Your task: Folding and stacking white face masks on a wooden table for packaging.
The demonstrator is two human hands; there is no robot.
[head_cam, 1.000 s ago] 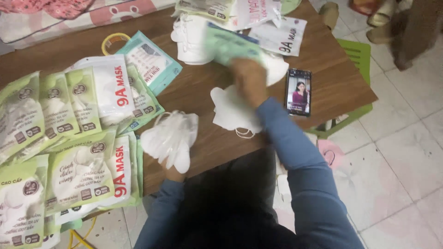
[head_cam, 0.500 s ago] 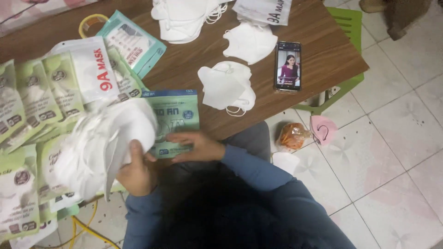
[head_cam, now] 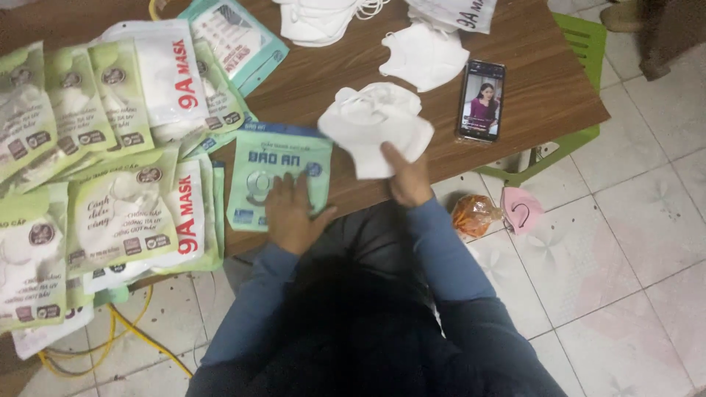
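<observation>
Right hand [head_cam: 407,179] gripping soft white masks [head_cam: 375,131], left hand [head_cam: 292,214] flat on glossy green pouch [head_cam: 278,176]

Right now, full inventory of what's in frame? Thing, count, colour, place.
flat green-and-blue mask pouch: one, table's near edge, under left hand
white face masks stack: one stack, in right hand
loose white masks: several, far side of table
sealed green-and-white mask packets: many, overlapping, left
black smartphone: one, screen lit, right of masks
brown wooden table: one
orange bag: one, tiled floor
yellow cable: floor, lower left
left hand: flat on pouch
right hand: holding masks
</observation>
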